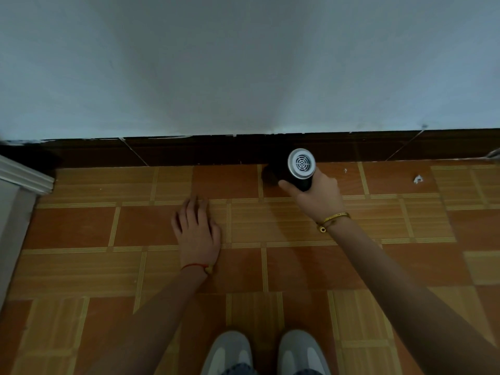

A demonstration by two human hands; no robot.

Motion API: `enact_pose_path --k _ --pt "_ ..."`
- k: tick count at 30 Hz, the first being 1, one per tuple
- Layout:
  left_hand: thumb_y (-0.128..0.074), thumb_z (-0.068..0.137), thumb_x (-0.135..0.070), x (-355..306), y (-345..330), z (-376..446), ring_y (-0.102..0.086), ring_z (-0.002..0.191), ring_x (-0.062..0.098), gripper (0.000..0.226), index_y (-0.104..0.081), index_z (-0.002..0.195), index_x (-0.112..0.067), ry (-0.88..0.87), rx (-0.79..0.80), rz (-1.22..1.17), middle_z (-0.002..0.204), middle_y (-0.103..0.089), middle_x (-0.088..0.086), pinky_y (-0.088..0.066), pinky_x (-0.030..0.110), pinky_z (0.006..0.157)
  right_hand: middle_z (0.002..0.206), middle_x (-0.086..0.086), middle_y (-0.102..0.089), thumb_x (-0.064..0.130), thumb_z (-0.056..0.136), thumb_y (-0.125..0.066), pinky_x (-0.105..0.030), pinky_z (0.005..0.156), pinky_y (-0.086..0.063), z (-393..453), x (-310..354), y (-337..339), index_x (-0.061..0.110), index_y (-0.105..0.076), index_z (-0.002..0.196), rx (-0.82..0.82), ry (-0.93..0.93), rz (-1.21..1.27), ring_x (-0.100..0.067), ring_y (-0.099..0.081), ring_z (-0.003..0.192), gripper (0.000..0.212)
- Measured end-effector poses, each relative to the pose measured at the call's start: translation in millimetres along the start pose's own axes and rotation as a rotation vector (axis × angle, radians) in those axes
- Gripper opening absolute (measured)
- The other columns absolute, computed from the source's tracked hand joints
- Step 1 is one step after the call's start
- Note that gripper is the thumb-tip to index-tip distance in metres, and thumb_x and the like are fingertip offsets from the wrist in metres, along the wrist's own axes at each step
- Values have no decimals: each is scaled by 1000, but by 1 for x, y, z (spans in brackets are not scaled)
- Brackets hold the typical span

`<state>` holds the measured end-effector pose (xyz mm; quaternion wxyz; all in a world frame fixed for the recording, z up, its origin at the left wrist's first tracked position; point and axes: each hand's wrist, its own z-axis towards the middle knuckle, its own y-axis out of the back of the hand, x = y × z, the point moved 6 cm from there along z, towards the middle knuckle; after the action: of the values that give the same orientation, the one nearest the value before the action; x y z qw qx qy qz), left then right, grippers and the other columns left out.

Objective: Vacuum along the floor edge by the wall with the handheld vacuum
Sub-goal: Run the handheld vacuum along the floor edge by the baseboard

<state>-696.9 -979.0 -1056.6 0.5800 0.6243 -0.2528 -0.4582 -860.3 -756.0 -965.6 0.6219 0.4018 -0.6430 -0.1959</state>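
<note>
My right hand (316, 197) grips a black handheld vacuum (296, 169) with a silver round vent at its rear end facing me. Its front end points down at the floor edge, right against the dark brown skirting (189, 151) under the pale wall (243, 63); the nozzle itself is hidden in shadow. My left hand (196, 227) lies flat on the orange tiled floor (81, 226), fingers spread, holding nothing, to the left of the vacuum and a little nearer to me.
White scraps of debris (418, 179) lie on the tiles near the skirting to the right of the vacuum. A pale door frame or trim (24, 174) stands at the left edge. My two grey shoes (265, 353) are at the bottom.
</note>
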Motion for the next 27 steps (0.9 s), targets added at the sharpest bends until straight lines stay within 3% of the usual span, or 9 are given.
enact_pose_path --k 7,12,18,24,27 --pt "-34 94 -30 0 0 0 -34 139 31 52 -45 141 -12 -4 -4 -10 150 -40 12 -18 54 119 103 -6 -69 58 78 -66 -27 68 -43 -1 -23 20 14 -52 126 -176 -90 -13 -26 -65 95 67" --pt "-34 93 -31 2 -3 0 -35 139 31 52 -44 141 -12 -1 -15 -13 149 -41 11 -19 55 118 94 2 -66 59 76 -67 -26 69 -44 0 -28 15 15 -54 122 -61 -52 15 -22 -65 91 64" --pt "-34 93 -30 3 -4 0 -33 140 30 52 -44 141 -12 -9 -9 -7 150 -40 12 -19 56 118 100 -6 -69 60 77 -66 -26 68 -41 1 -44 35 13 -56 120 -231 -150 12 -26 -65 95 64" --pt "-34 93 -30 2 -4 0 -33 140 30 52 -43 141 -14 -7 -8 -7 150 -40 11 -18 54 119 98 1 -67 58 76 -67 -27 71 -44 -1 -27 15 15 -54 123 -49 -64 15 -21 -64 95 65" --pt "-35 94 -30 3 -4 0 -34 139 30 51 -43 142 -13 -13 -16 5 151 -40 11 -19 54 118 102 -4 -68 58 77 -67 -28 69 -44 -4 -31 22 14 -53 125 -145 -115 1 -24 -64 94 67"
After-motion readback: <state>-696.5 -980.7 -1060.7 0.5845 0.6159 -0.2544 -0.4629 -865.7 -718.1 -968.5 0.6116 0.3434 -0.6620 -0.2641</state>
